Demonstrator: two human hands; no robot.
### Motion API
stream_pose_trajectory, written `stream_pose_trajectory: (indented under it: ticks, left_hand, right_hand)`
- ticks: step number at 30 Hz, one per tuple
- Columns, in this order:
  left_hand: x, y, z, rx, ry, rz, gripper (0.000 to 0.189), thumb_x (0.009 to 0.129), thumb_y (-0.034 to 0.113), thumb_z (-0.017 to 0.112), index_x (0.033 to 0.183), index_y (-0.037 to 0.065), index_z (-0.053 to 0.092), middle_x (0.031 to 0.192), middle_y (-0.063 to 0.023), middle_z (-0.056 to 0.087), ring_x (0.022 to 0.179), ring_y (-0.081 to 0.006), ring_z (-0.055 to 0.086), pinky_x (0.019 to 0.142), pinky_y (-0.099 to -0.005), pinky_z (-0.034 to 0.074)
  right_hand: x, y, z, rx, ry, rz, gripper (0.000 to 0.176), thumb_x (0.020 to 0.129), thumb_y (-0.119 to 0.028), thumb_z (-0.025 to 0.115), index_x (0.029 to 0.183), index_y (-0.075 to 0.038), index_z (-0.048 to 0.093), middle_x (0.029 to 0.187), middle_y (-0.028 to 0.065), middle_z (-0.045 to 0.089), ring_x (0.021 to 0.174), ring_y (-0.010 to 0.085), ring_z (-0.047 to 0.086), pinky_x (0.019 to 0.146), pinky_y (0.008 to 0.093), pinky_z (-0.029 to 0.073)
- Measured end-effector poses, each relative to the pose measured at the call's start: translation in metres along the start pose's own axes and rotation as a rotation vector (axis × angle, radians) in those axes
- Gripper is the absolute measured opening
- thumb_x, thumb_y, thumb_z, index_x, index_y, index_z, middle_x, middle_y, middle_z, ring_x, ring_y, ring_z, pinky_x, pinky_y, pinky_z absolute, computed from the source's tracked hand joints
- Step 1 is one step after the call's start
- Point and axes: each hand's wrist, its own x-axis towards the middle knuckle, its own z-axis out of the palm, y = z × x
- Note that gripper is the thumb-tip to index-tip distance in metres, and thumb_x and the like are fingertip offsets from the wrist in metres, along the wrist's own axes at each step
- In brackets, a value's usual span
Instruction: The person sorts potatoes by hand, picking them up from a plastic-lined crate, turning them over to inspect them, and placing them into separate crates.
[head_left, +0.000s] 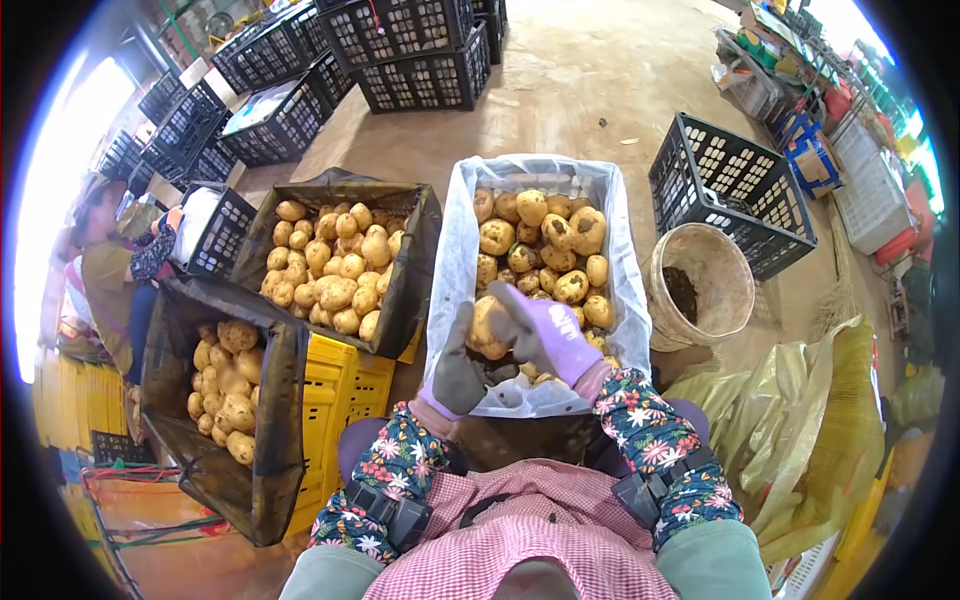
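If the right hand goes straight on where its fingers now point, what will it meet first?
The right hand would likely meet the held potato first; beyond it, perhaps the white lining, though depth is unclear.

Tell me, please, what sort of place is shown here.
It is probably a produce-sorting shed: round tan potatoes lie in a white-lined rectangular crate, and black lattice plastic crates stand stacked on the brown floor beyond.
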Motion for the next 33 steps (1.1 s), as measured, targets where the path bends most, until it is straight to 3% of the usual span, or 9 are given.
stream_pose_trajectory:
  ticks: [4, 9, 11, 14, 17, 23, 26, 28, 33]
  left_hand:
    - [-0.006, -0.008, 0.015, -0.209, 0.146, 0.017, 0.054, 0.098, 0.052, 0.033, 0.124, 0.009, 0.051, 0.107, -0.0071, 0.064, 0.097, -0.0219, 0.063, 0.089, -0.0390, 0.050]
    - [0.000, -0.020, 0.001, -0.413, -0.417, 0.088, 0.051, 0.098, 0.049, 0.036, 0.123, 0.008, 0.054, 0.107, -0.0090, 0.064, 0.105, -0.0226, 0.061, 0.090, -0.0402, 0.049]
    - [-0.019, -0.009, 0.046, -0.020, 0.326, 0.033, 0.050, 0.097, 0.050, 0.039, 0.119, 0.009, 0.055, 0.101, -0.0105, 0.065, 0.093, -0.0225, 0.064, 0.081, -0.0388, 0.053]
    - [-0.024, 0.002, 0.035, -0.133, 0.256, 0.031, 0.052, 0.093, 0.054, 0.044, 0.117, 0.009, 0.055, 0.100, -0.0117, 0.063, 0.083, -0.0225, 0.064, 0.067, -0.0328, 0.055]
    - [-0.032, 0.053, 0.011, -0.112, 0.422, 0.514, 0.054, 0.087, 0.057, 0.053, 0.110, 0.008, 0.055, 0.088, -0.0082, 0.062, 0.070, -0.0163, 0.061, 0.051, -0.0249, 0.051]
    - [-0.121, 0.177, -0.085, -0.097, 0.422, 1.123, 0.061, 0.088, 0.047, 0.058, 0.121, -0.003, 0.045, 0.118, -0.0237, 0.057, 0.098, -0.0282, 0.063, 0.077, -0.0351, 0.057]
    - [-0.113, 0.162, -0.055, -0.474, 0.328, 1.042, 0.068, 0.088, 0.048, 0.055, 0.128, -0.004, 0.039, 0.126, -0.0258, 0.053, 0.111, -0.0317, 0.057, 0.086, -0.0413, 0.053]
    - [-0.077, 0.130, -0.079, -0.222, -0.174, 0.674, 0.066, 0.091, 0.048, 0.044, 0.132, -0.003, 0.041, 0.140, -0.0235, 0.040, 0.124, -0.0318, 0.048, 0.090, -0.0363, 0.051]
    - [0.006, 0.038, -0.010, -0.123, 0.541, 0.252, 0.067, 0.091, 0.058, 0.045, 0.134, 0.006, 0.035, 0.126, -0.0223, 0.052, 0.109, -0.0304, 0.056, 0.092, -0.0365, 0.048]
  right_hand:
    - [0.002, 0.001, 0.006, 0.248, 0.205, -0.160, 0.055, 0.086, -0.044, 0.058, 0.128, -0.010, 0.047, 0.098, 0.0193, 0.063, 0.089, 0.0350, 0.062, 0.074, 0.0399, 0.049]
    - [0.000, 0.006, 0.017, -0.317, 0.109, -0.141, 0.048, 0.083, -0.029, 0.062, 0.123, -0.007, 0.047, 0.096, 0.0175, 0.065, 0.088, 0.0343, 0.064, 0.070, 0.0419, 0.050]
    - [-0.002, 0.007, 0.008, -0.181, 0.158, -0.076, 0.030, 0.084, -0.022, 0.059, 0.108, -0.005, 0.057, 0.083, 0.0165, 0.067, 0.079, 0.0336, 0.065, 0.064, 0.0416, 0.051]
    - [0.011, 0.029, 0.011, 0.482, 0.298, 0.131, 0.030, 0.095, -0.026, 0.052, 0.103, 0.001, 0.062, 0.081, 0.0090, 0.069, 0.077, 0.0163, 0.065, 0.069, 0.0297, 0.051]
    - [0.004, 0.021, -0.021, 0.792, 0.394, 0.179, 0.033, 0.098, -0.026, 0.048, 0.110, 0.003, 0.059, 0.088, 0.0079, 0.067, 0.079, 0.0131, 0.062, 0.073, 0.0248, 0.050]
    - [-0.008, 0.080, -0.071, 0.990, 0.666, 0.240, 0.032, 0.098, -0.020, 0.049, 0.120, 0.003, 0.053, 0.094, 0.0131, 0.067, 0.082, 0.0152, 0.063, 0.073, 0.0249, 0.050]
    - [0.012, 0.137, -0.055, 0.214, 0.474, 0.327, 0.037, 0.092, -0.019, 0.053, 0.123, 0.000, 0.052, 0.095, 0.0136, 0.068, 0.081, 0.0231, 0.065, 0.069, 0.0312, 0.052]
    - [0.024, 0.117, -0.051, -0.293, 0.109, 0.419, 0.040, 0.088, -0.024, 0.056, 0.123, -0.005, 0.054, 0.098, 0.0147, 0.067, 0.090, 0.0277, 0.065, 0.081, 0.0403, 0.050]
    - [0.067, 0.232, 0.039, -1.053, -0.115, 0.198, 0.035, 0.092, -0.024, 0.044, 0.124, -0.013, 0.055, 0.122, 0.0196, 0.055, 0.121, 0.0381, 0.046, 0.106, 0.0504, 0.028]
